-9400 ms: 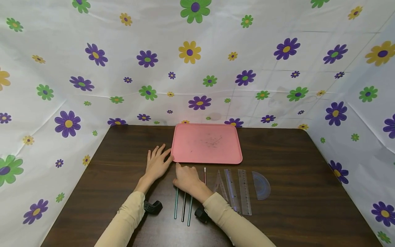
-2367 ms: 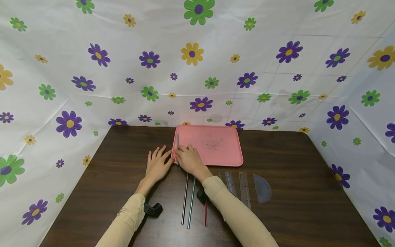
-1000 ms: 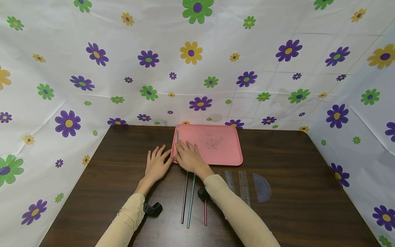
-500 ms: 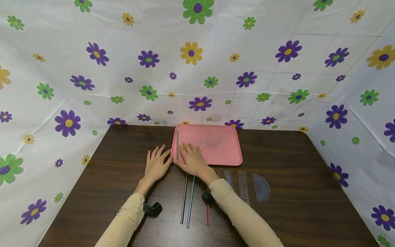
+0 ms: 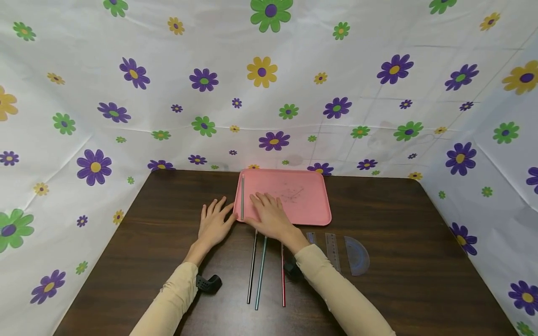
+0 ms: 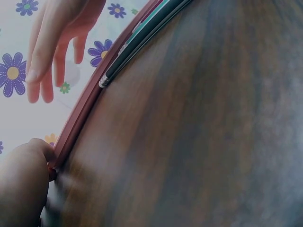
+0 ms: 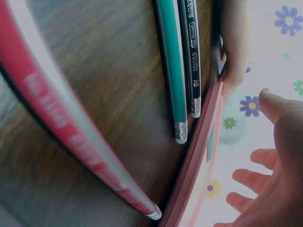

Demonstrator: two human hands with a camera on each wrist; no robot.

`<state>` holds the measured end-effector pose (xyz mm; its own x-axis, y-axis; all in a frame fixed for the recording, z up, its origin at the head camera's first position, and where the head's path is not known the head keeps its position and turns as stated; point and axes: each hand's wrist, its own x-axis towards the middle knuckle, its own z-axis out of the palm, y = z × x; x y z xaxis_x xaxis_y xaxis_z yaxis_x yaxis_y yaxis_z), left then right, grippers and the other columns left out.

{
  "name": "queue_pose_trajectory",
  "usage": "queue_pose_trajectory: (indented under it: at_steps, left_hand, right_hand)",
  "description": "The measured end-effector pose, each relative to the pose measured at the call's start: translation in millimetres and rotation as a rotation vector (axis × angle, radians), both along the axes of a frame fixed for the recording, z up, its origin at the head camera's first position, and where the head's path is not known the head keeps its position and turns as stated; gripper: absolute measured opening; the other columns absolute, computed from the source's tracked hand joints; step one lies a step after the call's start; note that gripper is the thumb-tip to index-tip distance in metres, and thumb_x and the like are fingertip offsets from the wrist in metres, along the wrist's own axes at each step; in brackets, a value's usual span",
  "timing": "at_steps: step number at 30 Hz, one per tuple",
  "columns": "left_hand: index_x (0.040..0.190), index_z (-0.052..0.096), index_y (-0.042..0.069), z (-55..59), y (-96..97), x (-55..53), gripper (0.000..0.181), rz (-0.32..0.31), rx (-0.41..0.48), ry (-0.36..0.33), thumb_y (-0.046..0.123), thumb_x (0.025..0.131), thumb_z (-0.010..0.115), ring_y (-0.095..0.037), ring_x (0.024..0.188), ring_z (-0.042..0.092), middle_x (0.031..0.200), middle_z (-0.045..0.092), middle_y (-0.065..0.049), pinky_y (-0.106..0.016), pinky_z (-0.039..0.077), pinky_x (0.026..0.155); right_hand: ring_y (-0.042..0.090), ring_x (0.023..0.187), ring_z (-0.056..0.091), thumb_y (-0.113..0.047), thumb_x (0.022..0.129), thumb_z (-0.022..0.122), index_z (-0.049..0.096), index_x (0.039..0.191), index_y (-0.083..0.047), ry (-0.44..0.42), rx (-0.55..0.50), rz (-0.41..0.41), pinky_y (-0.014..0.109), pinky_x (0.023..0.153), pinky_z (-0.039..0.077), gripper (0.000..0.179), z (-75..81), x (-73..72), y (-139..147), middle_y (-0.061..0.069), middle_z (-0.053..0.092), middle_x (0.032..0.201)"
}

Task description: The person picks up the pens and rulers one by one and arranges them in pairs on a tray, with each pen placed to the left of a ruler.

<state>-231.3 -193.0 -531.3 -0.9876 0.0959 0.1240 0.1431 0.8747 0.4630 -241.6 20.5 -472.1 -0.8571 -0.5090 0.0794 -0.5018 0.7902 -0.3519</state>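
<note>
A pink tray lies at the back of the table. Along its left side lies a green pencil, untouched by either hand. My left hand rests at the tray's near-left corner, fingers spread, its thumb touching the rim. Over the left half of the tray my right hand hovers with fingers extended and nothing held. In front of the tray lie a black pencil, a second green pencil and a red pencil. The right wrist view shows the red pencil close up.
To the right lie a bluish clear ruler, another clear ruler and a protractor. The right forearm partly covers both rulers. A flower-patterned sheet hangs behind the table.
A green pencil went from the table into the tray, carried by my right hand. That hand has since let go and shifted right. My left hand has stayed put.
</note>
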Motion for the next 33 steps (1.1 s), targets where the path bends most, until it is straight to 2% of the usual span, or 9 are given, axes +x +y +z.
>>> queue_pose_trajectory:
  at_steps: [8, 15, 22, 33]
  left_hand:
    - [0.148, 0.05, 0.023, -1.0, 0.9, -0.3, 0.054, -0.005, 0.003, -0.002, 0.052, 0.103, 0.042, -0.036, 0.152, 0.016, 0.162, 0.031, -0.01, -0.06, -0.001, 0.122]
    - [0.149, 0.048, 0.023, -0.6, 0.5, 0.6, 0.054, -0.009, 0.012, -0.015, 0.051, 0.104, 0.042, -0.036, 0.153, 0.015, 0.163, 0.029, -0.01, -0.06, -0.002, 0.122]
    - [0.148, 0.049, 0.022, 0.4, -1.0, 0.1, 0.054, -0.008, 0.014, -0.003, 0.051, 0.103, 0.042, -0.036, 0.153, 0.016, 0.163, 0.03, -0.01, -0.059, -0.002, 0.122]
    - [0.148, 0.05, 0.022, 1.1, -0.4, 0.3, 0.054, -0.005, 0.012, -0.008, 0.052, 0.103, 0.041, -0.036, 0.153, 0.016, 0.163, 0.03, -0.01, -0.06, -0.001, 0.122]
  right_hand:
    - [0.04, 0.149, 0.026, -0.053, 0.097, 0.055, 0.033, 0.156, -0.012, -0.009, -0.041, 0.003, 0.066, 0.119, 0.018, 0.075, 0.7, 6.9, 14, 0.013, 0.034, 0.16]
    - [0.042, 0.147, 0.028, -0.052, 0.095, 0.06, 0.036, 0.154, -0.008, 0.025, -0.056, 0.017, 0.066, 0.118, 0.02, 0.078, -1.8, 14.8, 34, 0.015, 0.037, 0.158]
    - [0.042, 0.148, 0.026, -0.052, 0.094, 0.062, 0.036, 0.154, -0.008, 0.003, -0.075, 0.026, 0.065, 0.12, 0.016, 0.079, 2.1, 24.8, 53, 0.015, 0.036, 0.158]
    - [0.045, 0.146, 0.029, -0.049, 0.09, 0.068, 0.041, 0.151, -0.004, 0.056, -0.1, 0.029, 0.07, 0.115, 0.02, 0.08, 2.8, 41.8, 82, 0.018, 0.04, 0.155]
